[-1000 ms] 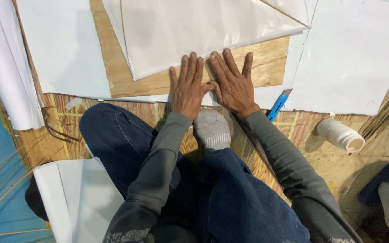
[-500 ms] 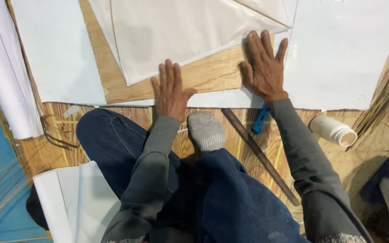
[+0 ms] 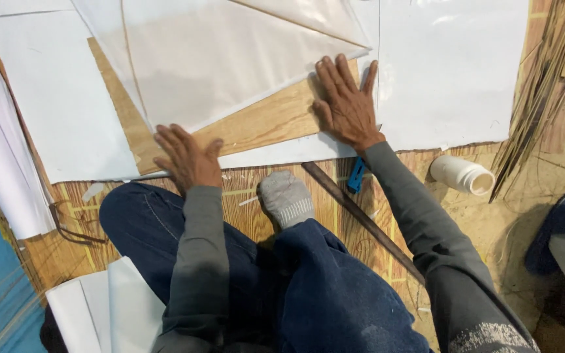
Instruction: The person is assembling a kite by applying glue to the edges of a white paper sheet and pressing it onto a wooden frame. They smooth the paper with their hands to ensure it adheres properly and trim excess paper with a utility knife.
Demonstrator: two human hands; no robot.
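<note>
I sit cross-legged on the floor in blue trousers, one grey-socked foot (image 3: 287,198) in front of me. My left hand (image 3: 186,157) lies flat with fingers spread on the lower left edge of a large translucent white sheet (image 3: 230,59). My right hand (image 3: 346,104) presses flat near the sheet's right corner, on the wooden board (image 3: 263,124) beneath it. The two hands are wide apart along the sheet's lower edge. Neither hand grips anything.
More white paper (image 3: 452,72) covers the floor on the right, and other sheets (image 3: 53,104) on the left. A blue knife-like tool (image 3: 357,174) and a dark stick (image 3: 361,219) lie by my right forearm. A white bottle (image 3: 462,174) lies on its side. Thin sticks (image 3: 544,85) are piled at right.
My hands, side by side a second ago, have slid apart along the sheet's edge: the left hand to the left, the right hand to the right and farther from me.
</note>
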